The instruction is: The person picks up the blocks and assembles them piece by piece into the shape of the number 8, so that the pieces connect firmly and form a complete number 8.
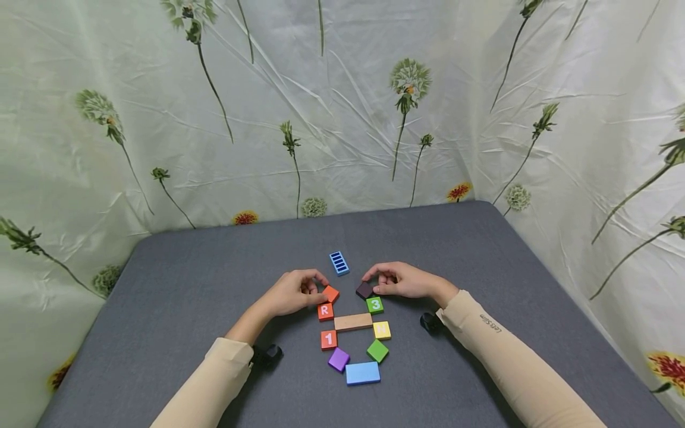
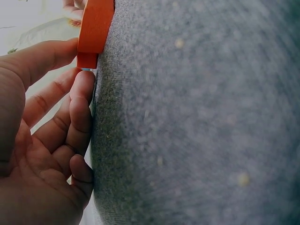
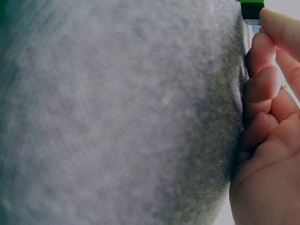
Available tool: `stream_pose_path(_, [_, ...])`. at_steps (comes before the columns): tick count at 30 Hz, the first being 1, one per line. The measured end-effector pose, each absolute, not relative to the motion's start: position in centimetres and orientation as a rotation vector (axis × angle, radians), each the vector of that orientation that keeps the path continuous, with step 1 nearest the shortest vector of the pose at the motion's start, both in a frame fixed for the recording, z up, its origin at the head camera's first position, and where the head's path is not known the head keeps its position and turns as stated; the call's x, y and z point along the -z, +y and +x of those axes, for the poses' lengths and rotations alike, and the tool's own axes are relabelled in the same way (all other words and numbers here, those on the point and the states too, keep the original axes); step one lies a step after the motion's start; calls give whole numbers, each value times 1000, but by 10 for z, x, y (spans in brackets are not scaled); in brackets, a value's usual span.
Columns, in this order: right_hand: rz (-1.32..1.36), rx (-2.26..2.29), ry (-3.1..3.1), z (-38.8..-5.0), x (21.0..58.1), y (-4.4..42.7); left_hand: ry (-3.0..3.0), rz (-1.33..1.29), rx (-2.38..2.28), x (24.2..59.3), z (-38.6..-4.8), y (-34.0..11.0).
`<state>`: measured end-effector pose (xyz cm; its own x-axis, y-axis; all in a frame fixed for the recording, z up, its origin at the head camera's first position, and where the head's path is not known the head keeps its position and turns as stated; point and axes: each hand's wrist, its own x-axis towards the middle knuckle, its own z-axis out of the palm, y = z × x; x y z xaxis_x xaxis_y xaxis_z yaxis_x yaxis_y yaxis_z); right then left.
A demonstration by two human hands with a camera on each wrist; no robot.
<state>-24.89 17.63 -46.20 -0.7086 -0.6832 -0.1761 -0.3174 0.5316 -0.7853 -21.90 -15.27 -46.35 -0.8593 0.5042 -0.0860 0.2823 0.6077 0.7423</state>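
My left hand [image 1: 294, 291] pinches an orange block [image 1: 332, 293] by its edges between thumb and index finger. Just below it lies a red-orange block marked R [image 1: 324, 312]. Across the gap, a dark, nearly black block [image 1: 364, 290] sits between the thumb and index finger of my right hand [image 1: 407, 280]. Touching its lower side is a green block marked 3 [image 1: 375, 305]. In the left wrist view the thumb meets orange wood [image 2: 87, 60], the other fingers bent beneath. The right wrist view shows only a corner of the dark block [image 3: 253, 13] at the thumb tip.
A ring of blocks continues below: a wooden plank [image 1: 353, 322], a red 1 block [image 1: 329, 340], a yellow block [image 1: 382, 330], a purple block [image 1: 339, 359], a green block [image 1: 377, 351] and a light blue block [image 1: 363, 374]. Farther back lies a blue striped block [image 1: 339, 263] on the grey table [image 1: 214, 267].
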Motion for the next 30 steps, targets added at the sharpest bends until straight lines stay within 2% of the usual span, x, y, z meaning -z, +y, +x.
stream_pose_path(8, [-708, 1082, 2301, -252, 457, 171, 2536, 633, -1122, 465, -218, -155])
stream_pose_path(21, [-562, 986, 2572, -265, 428, 139, 2535, 633, -1126, 463, -218, -153])
stream_pose_path(30, [-468, 871, 2680, -269, 432, 111, 2525, 638, -1133, 463, -218, -154])
